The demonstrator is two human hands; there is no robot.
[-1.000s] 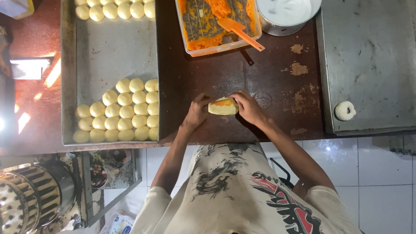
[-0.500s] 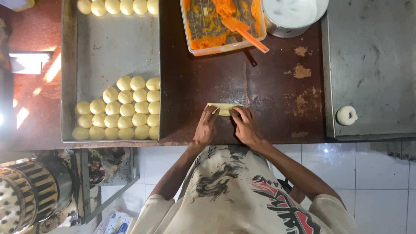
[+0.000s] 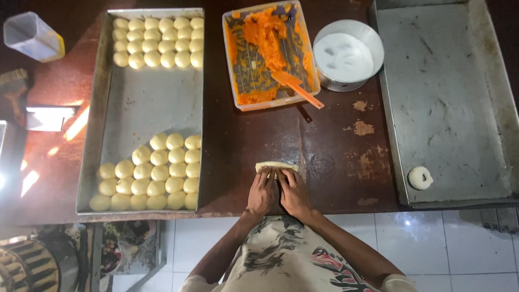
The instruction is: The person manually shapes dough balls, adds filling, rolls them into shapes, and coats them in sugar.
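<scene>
At far left of the dark tabletop (image 3: 335, 157), a clear plastic cup (image 3: 33, 37) stands beside a long metal tray (image 3: 146, 103) holding rows of pale dough balls (image 3: 154, 173). At centre, left hand (image 3: 262, 192) and right hand (image 3: 294, 193) lie side by side, palms down, fingers flat on a rolled dough strip (image 3: 275, 165) near the front edge; neither grip is closed around it, both pressing from above. Beyond: plastic tub of orange filling (image 3: 265, 54) with orange spatula (image 3: 297, 89), round flour pan (image 3: 346, 54), then a large metal sheet (image 3: 448, 97) with one dough ring (image 3: 420, 177).
</scene>
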